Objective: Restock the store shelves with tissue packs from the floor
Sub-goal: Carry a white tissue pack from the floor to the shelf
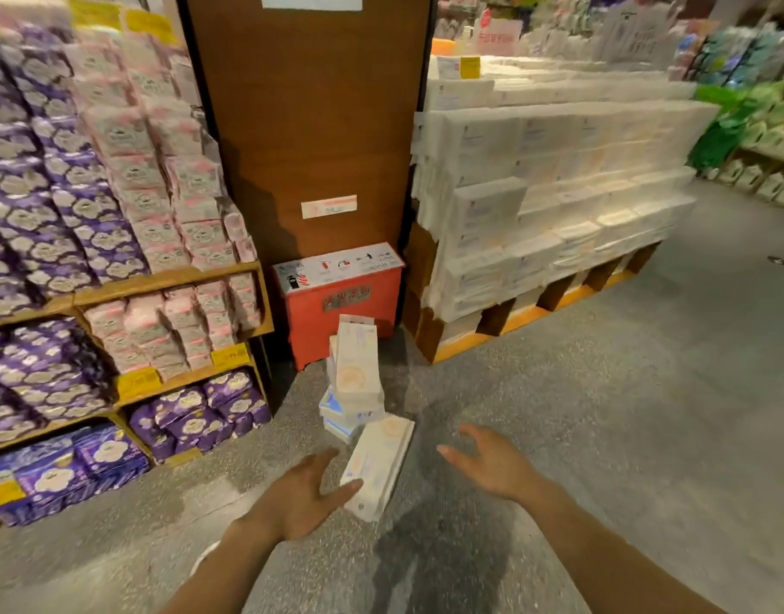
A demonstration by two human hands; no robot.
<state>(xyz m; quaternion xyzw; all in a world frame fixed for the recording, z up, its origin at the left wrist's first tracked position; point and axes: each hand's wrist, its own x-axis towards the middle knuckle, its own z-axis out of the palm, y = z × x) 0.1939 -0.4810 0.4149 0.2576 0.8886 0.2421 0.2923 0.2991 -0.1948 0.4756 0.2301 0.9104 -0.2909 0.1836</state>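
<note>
Head camera: a person reaches down with both arms toward a white, plastic-wrapped rectangular tissue pack [381, 463]. It lies tilted on the speckled grey floor [603, 392], its far end propped against a small untidy pile of similar white packs [357, 374]. The pile sits at the foot of a red metal box [337, 316], in front of a brown wooden pillar [310, 126]. The left hand [301, 494] is spread wide, its straight fingers touching the pack's near left edge. The right hand [492, 467], fingers splayed and holding nothing, hovers just right of the pack, apart from it. Wooden shelves [168, 281] of purple and pink packs stand at left, and a pallet stack of white packs [549, 192] at right. The pack looks light and soft and its film likely slippery, so it is probably best clasped by both long sides and squeezed gently.
</note>
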